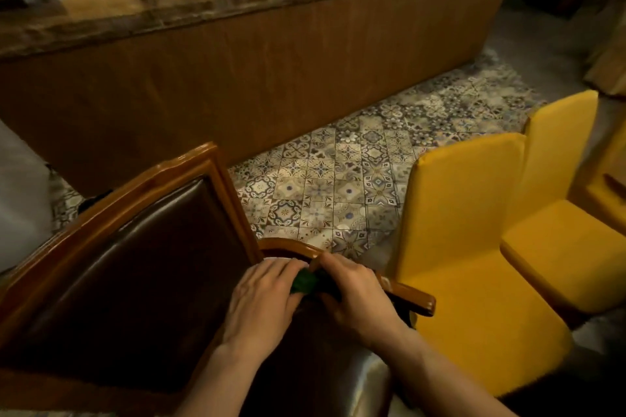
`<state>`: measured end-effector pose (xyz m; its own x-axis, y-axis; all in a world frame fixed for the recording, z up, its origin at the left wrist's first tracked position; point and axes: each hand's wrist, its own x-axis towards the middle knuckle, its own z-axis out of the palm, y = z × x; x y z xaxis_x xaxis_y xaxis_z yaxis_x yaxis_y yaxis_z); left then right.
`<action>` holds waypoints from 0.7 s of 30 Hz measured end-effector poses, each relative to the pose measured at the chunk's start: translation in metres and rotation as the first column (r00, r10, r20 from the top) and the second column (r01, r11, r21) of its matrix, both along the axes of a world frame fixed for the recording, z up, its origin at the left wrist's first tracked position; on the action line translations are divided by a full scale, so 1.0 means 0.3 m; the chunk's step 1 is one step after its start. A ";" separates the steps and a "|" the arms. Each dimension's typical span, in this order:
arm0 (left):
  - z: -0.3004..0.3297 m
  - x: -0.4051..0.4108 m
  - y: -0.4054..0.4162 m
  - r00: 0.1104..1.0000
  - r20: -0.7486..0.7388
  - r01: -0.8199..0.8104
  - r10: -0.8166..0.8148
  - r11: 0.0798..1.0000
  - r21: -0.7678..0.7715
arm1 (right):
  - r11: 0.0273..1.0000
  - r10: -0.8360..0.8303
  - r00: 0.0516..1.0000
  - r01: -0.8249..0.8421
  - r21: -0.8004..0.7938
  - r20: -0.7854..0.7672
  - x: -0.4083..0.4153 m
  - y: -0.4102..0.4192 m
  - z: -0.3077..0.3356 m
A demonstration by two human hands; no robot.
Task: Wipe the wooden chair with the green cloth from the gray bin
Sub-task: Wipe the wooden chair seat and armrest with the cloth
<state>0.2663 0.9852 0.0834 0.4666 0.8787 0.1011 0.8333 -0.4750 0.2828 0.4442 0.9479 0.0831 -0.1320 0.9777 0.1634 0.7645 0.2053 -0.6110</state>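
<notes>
The wooden chair (189, 173) fills the lower left, with a carved brown frame and dark leather back and seat. Its right armrest (413, 298) runs toward the yellow chairs. A small bunched green cloth (304, 282) lies on the armrest where it meets the backrest. My left hand (262, 298) presses on the cloth from the left, and my right hand (355, 294) grips it from the right. Most of the cloth is hidden under my fingers. The gray bin is not in view.
Two yellow upholstered chairs (474, 247) stand close on the right. A long wooden counter (271, 54) with bottles and jars on top crosses the back. Patterned floor tiles (338, 186) lie between the counter and the chairs.
</notes>
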 end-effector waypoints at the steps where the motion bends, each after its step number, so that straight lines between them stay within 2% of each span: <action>1: -0.028 0.021 0.033 1.000 -0.007 0.020 -0.020 1.000 -0.016 | 1.000 -0.018 1.000 0.018 0.001 0.005 0.021 0.020 -0.025; 11: -0.334 0.071 0.299 0.983 0.027 0.182 -0.181 0.979 -0.090 | 0.975 -0.208 0.974 0.214 -0.066 0.085 0.027 0.191 -0.275; 16: -0.519 0.051 0.486 0.947 0.070 0.319 -0.313 0.943 -0.097 | 0.912 -0.402 0.901 0.409 -0.011 0.161 -0.033 0.299 -0.448; 21: -0.693 0.047 0.644 0.942 0.072 0.335 -0.328 0.934 -0.123 | 0.859 -0.493 0.830 0.512 -0.003 0.261 -0.052 0.367 -0.636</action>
<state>0.2804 1.1784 -0.1246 0.7312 0.6817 0.0251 0.6182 -0.6778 0.3981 0.4285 1.0580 -0.1077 0.3547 0.9273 0.1199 0.8755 -0.2844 -0.3906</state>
